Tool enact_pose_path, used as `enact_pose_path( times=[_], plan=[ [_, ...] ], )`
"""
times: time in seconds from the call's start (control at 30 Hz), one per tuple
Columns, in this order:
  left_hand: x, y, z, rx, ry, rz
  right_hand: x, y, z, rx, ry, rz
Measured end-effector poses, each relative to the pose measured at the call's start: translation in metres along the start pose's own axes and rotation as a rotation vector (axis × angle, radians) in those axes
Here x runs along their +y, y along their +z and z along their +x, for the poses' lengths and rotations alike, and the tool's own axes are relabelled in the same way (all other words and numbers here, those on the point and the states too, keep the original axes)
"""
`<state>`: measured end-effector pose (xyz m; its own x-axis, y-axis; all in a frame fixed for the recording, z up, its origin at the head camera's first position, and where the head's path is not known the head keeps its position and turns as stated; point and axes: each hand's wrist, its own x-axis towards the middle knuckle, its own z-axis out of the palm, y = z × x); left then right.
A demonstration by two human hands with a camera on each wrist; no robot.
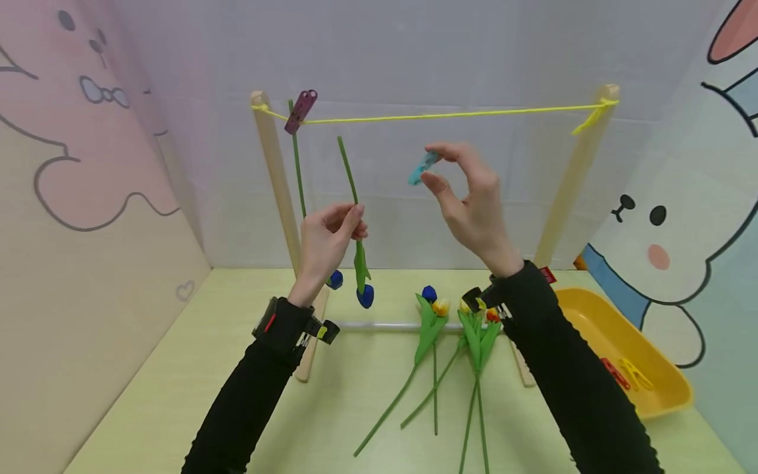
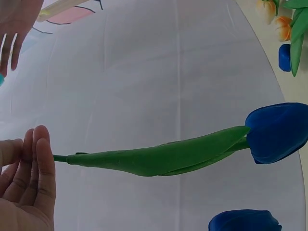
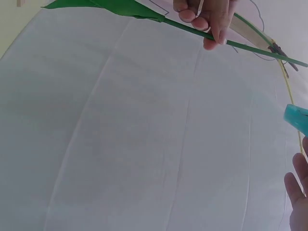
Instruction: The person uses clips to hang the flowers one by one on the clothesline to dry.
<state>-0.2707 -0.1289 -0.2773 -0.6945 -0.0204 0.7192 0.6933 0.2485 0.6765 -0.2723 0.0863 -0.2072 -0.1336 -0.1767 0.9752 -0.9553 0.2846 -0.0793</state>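
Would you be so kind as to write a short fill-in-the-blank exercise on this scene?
1. The left hand holds a tulip whose bloom is ____.
2. The turquoise clothespin is pinched by the person's ____ hand.
3. On the line, a purple clothespin clips another tulip by its ____.
4. In the tray, a red clothespin lies beside a ____ one.

Missing words: blue; right; stem; yellow.

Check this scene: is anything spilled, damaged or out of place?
Nothing appears spilled or damaged. Mildly odd: the held blue tulip points bloom-down, like the clipped tulip on the yellow line, upside down for flowers.
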Motion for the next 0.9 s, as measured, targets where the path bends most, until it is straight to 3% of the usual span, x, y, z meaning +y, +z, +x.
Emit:
enact_pose_path(
  times=[0.17, 0.47, 0.77, 0.9],
  plan=[
    [0.007, -0.001, 0.007, 0.01, 0.014, 0.032, 0.002, 0.012, 0.031, 0.016, -0.118, -0.048],
    [0.013, -0.005, 0.013, 0.029, -0.022, 0.03, -0.001, 0.024, 0.059, 0.015, -0.181, -0.167],
    [0.017, -0.003, 0.018, 0.027, -0.04, 0.056, 0.001, 0.03, 0.079, -0.096, -0.116, 0.011],
    [0.018, -0.002, 0.021, 0.028, -0.052, 0.05, 0.003, 0.033, 0.086, -0.167, 0.041, 0.152]
  ],
)
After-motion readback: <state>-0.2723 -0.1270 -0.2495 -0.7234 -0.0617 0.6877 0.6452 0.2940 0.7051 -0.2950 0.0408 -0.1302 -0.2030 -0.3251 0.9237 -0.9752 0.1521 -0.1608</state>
